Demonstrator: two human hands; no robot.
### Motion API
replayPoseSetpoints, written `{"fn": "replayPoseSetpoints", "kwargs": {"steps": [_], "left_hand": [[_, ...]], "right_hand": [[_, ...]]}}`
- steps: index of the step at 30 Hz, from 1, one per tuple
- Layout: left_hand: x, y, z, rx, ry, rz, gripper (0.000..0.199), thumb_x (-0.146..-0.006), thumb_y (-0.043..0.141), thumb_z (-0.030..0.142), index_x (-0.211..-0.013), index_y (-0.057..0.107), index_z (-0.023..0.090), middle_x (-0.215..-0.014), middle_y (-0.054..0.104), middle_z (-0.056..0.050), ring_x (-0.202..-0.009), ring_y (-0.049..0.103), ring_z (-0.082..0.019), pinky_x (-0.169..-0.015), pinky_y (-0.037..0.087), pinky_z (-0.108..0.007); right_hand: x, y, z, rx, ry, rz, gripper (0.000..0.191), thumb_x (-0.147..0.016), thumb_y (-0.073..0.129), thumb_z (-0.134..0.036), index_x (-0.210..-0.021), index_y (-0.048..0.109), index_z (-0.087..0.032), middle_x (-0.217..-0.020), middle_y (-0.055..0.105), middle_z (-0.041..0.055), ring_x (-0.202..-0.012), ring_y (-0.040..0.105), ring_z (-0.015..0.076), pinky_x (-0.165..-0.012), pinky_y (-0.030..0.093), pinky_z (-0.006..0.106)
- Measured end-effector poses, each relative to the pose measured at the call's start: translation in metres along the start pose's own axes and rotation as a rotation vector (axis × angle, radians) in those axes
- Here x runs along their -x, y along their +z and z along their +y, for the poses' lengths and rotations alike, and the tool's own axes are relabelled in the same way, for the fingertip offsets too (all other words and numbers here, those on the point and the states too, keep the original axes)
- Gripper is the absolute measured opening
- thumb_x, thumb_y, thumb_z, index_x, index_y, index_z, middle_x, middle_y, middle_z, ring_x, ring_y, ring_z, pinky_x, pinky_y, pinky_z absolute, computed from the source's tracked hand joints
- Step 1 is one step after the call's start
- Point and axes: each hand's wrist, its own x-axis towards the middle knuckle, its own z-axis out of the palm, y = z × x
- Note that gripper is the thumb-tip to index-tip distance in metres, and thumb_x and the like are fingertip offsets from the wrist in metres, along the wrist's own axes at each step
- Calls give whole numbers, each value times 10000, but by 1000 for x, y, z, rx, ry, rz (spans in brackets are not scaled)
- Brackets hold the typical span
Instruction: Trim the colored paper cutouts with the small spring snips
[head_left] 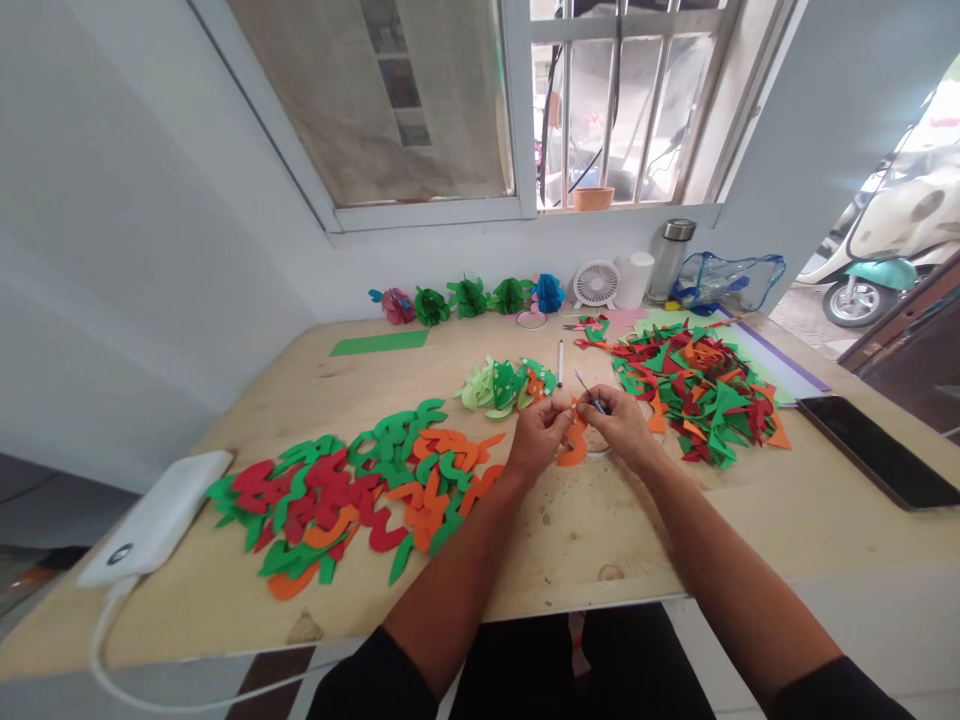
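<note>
Paper cut-out point(573, 446), orange and curved, is held just on the near side of the white pen point(560, 365); whether the bench point(570, 560) is touched by it cannot be told. Its upper end is pinched by the fingers of the left hand point(541, 432). By the fingers of the right hand point(619, 426), a slender tool point(590, 392) is grasped, its tip pointed away from the person; the tool's kind cannot be made out.

To the left of the pen and nearer the person, curved shapes point(322, 488) in green, red and orange are heaped. Right of the pen, jagged scraps point(705, 390) are piled, with a phone point(879, 450) laid farther right. Beyond the pen, a small fan point(596, 286) is set near the wall.
</note>
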Motion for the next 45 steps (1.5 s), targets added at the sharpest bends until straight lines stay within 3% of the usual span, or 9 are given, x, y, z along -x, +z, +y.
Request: {"fn": "replayPoseSetpoints", "kwargs": {"steps": [10,17,22,26,29,32,36,45], "left_hand": [[3,-1,8,-48,-22,-71,63,-632,609,199,-606,615,142,-516,572,33,-488,514,-70,-506,399,-177],[0,-4,9,-4,-15,124,54,-637,591,175,-608,626,146,-515,579,29,-486,518,-78,-505,405,-185],[-2,-8,8,43,25,215,142,-648,591,188,-768,655,146,-575,605,21,-533,547,-89,-514,418,-182],[-1,-10,11,-11,107,290,290,-670,568,165,-956,617,161,-485,493,79,-447,438,-61,-469,364,-160],[0,-11,12,-84,185,331,257,-681,566,161,-933,612,171,-470,442,90,-421,375,-54,-441,319,-159],[0,-12,9,-113,227,295,148,-705,556,186,-827,638,170,-544,536,52,-494,465,-71,-490,366,-171],[-2,-13,6,-117,247,255,149,-716,559,202,-802,676,166,-712,667,-2,-649,589,-108,-621,460,-208],[1,-22,17,-239,335,286,197,-780,521,218,-850,701,178,-836,717,-35,-792,652,-158,-754,496,-261]], "right_hand": [[0,-3,0,-105,70,130,175,-694,579,-357,-687,565,-183,-547,438,-52,-496,362,94,-470,287,232],[0,-3,-4,19,15,138,191,-723,554,-366,-713,588,-178,-542,482,-38,-520,420,108,-506,326,236],[3,-1,-10,-1,20,6,193,-733,545,-369,-704,575,-181,-516,493,-43,-482,407,98,-473,304,224],[4,-1,-9,80,-35,-27,219,-758,525,-388,-698,568,-183,-534,500,-38,-499,419,102,-486,308,225],[4,-1,-6,203,-109,-17,218,-774,514,-382,-687,551,-186,-545,467,-40,-516,410,103,-499,311,223],[6,0,-4,305,-174,-22,188,-782,501,-349,-687,532,-190,-546,453,-41,-529,410,103,-518,321,218],[9,1,-6,409,-212,-22,128,-775,494,-297,-747,557,-190,-586,505,-28,-555,439,110,-549,331,214],[9,-1,-5,597,-242,-42,133,-769,486,-285,-789,590,-204,-599,562,-2,-549,493,134,-554,322,221]]}}
